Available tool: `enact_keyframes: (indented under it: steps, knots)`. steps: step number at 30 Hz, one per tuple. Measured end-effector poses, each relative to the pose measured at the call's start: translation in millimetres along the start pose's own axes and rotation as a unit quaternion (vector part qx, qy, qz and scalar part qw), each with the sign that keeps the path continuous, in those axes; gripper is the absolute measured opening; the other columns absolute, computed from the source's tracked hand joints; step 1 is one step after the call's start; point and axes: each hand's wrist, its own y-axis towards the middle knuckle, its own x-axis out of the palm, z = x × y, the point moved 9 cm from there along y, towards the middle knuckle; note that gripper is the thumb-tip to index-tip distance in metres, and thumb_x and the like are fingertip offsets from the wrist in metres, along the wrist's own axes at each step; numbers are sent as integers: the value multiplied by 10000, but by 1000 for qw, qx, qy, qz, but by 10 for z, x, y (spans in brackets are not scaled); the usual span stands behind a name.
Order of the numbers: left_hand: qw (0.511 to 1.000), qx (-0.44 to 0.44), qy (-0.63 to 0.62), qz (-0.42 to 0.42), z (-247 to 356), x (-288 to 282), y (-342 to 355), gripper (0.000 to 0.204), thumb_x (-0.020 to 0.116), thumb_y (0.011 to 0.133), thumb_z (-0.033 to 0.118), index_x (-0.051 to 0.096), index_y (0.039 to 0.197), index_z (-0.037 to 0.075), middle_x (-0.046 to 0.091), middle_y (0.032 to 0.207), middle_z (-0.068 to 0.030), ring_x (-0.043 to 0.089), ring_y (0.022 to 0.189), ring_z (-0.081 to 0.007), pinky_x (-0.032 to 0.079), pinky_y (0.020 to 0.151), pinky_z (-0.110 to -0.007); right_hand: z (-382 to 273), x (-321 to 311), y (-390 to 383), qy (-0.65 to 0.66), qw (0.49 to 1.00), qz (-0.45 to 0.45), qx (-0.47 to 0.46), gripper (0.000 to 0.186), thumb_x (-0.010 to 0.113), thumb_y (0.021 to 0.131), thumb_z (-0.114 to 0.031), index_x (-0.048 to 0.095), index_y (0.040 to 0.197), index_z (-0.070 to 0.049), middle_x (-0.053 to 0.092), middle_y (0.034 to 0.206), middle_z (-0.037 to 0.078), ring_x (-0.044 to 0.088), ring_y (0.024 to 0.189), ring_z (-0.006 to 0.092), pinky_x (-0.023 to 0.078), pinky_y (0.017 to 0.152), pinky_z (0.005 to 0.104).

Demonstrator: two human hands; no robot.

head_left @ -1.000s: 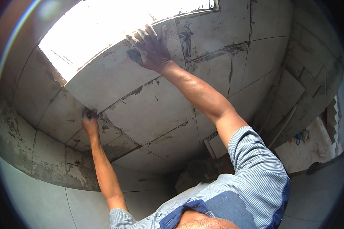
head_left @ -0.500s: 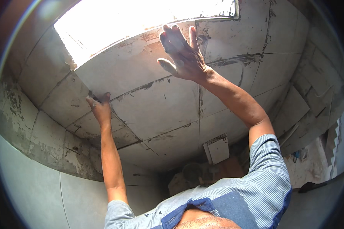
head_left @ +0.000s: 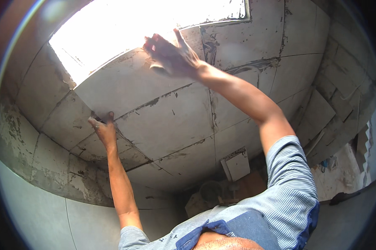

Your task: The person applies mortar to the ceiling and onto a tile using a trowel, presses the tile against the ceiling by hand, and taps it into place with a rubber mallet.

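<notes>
Below the window (head_left: 125, 25), a worker in a striped shirt (head_left: 288, 179) reaches up with both bare arms toward a broad grey tile (head_left: 117, 89) that runs along the window's lower edge. The left hand (head_left: 105, 131), below the window's left corner, sits at the tile's lower corner with thumb and fingers parted; a dark patch lies between them, and from where I stand I cannot tell whether they grip anything. The right hand (head_left: 173, 56), blurred, is raised at the window's lower edge with its fingers spread and closed on nothing; whether the palm meets the tile, I cannot tell.

Trouble here would likely come from uneven pressure: a hard push near the window with little support at the lower corner could leave the tile tilted or let it slide. The rough, dark seam (head_left: 154, 100) below it, farther from the window, could leave the two faces out of line if grit sits in the joint. Fingertips at that corner might get pinched should the tile shift, and the window's glare could hide a chipped edge.

Beyond, well right of the window, slabs (head_left: 319, 108) lean against one another.
</notes>
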Motion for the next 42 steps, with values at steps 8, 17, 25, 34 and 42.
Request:
enact_keyframes:
  steps: [8,17,25,34,42]
  knots:
    - [1000,-4,3,-4,-133,-62,2,840,721,739,467,317,1242,-71,442,1197,-259,445,1149,-387,365,967,-458,-130,-18,-72,67,997,14,-20,628,454,907,-482,312,1421,-149,251,1496,21,219,1383,193,80,1090,607]
    - [1000,-8,-9,4,-57,-23,-21,802,759,714,412,358,1213,-71,460,1192,-245,450,1117,-395,370,948,-439,255,233,-118,-53,997,-41,-28,704,612,855,-318,263,1421,-88,226,1461,152,212,1353,318,161,1103,520]
    - [999,-12,-37,-32,-123,-14,63,602,781,716,325,445,1023,-69,535,1031,-223,539,966,-353,424,847,-420,136,-174,69,-20,973,-221,54,758,663,743,-211,295,1379,-23,323,1349,225,288,1268,371,252,1059,491]
    - [993,-49,-68,-84,-83,1,134,531,784,712,268,454,973,-57,594,920,-215,597,850,-348,467,771,-413,258,14,135,-103,981,-160,34,478,437,799,34,401,1273,77,379,1279,288,350,1223,406,284,1041,501]
    - [996,31,-88,-15,-57,-11,27,526,800,688,216,442,971,-46,542,944,-195,578,850,-326,464,749,-396,393,-113,-34,-133,983,-127,-6,435,623,822,-336,501,1135,-61,495,1124,130,491,1038,308,394,892,460]
